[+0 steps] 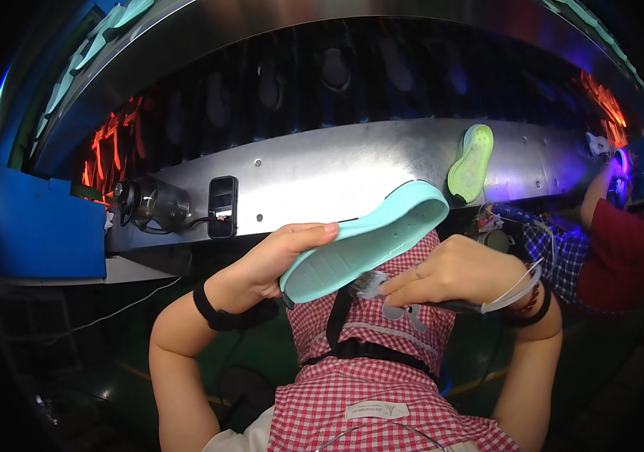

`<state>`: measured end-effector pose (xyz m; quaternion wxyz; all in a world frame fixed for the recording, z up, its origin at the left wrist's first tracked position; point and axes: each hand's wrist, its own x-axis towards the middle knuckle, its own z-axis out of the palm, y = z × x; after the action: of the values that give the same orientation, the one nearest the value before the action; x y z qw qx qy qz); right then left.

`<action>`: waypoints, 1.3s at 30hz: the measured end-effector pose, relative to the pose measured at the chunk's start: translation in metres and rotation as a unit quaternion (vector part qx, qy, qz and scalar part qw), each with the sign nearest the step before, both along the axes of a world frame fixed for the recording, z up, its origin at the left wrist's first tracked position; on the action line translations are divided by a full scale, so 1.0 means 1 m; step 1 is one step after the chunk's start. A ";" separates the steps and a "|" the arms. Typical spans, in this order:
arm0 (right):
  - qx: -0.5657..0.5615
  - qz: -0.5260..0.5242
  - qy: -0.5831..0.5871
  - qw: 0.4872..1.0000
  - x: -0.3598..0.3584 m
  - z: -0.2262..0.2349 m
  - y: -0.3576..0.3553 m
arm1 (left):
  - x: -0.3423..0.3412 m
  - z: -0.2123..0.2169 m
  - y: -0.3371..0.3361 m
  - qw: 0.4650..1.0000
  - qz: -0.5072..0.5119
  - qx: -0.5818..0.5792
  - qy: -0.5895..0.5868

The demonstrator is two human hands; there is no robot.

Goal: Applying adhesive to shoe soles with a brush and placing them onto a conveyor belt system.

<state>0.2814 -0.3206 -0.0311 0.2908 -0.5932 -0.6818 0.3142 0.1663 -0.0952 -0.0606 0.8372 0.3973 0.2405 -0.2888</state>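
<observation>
My left hand (286,252) is closed around the side of a light turquoise shoe sole (367,245), thumb over its upper rim. The sole is tilted, its hollow inner face toward me, its surface looking wet or shiny. In my right hand (454,275) is a brush (368,285) with a dark handle, pinched between thumb and fingers. The bristles are close to the lower rim of the sole; whether they touch it I cannot tell. A yellow-green sole (471,164) lies on the metal ledge beyond my hands.
Along the metal ledge (299,169) stand a phone (222,207) and a dark clear jug (158,203). Behind it, a dark conveyor carries several soles (335,69). Orange heaters glow at both ends. A co-worker in a red sleeve (616,245) is at the right.
</observation>
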 end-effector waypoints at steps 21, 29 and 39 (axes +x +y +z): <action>0.073 -0.220 0.378 0.896 -0.009 -0.032 -0.005 | -0.004 -0.019 -0.004 0.991 0.118 -0.063 -0.024; 0.142 -0.331 0.343 0.868 -0.031 -0.082 0.013 | -0.004 -0.034 -0.020 0.970 0.190 -0.145 -0.041; 0.220 -0.339 0.251 0.880 -0.037 -0.089 0.012 | -0.011 -0.048 -0.021 0.958 0.219 -0.181 -0.043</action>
<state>0.2448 -0.3088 -0.1200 0.6637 -0.6102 -0.3948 0.1771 0.1554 -0.1161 -0.1089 0.9474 0.1892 0.2290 -0.1193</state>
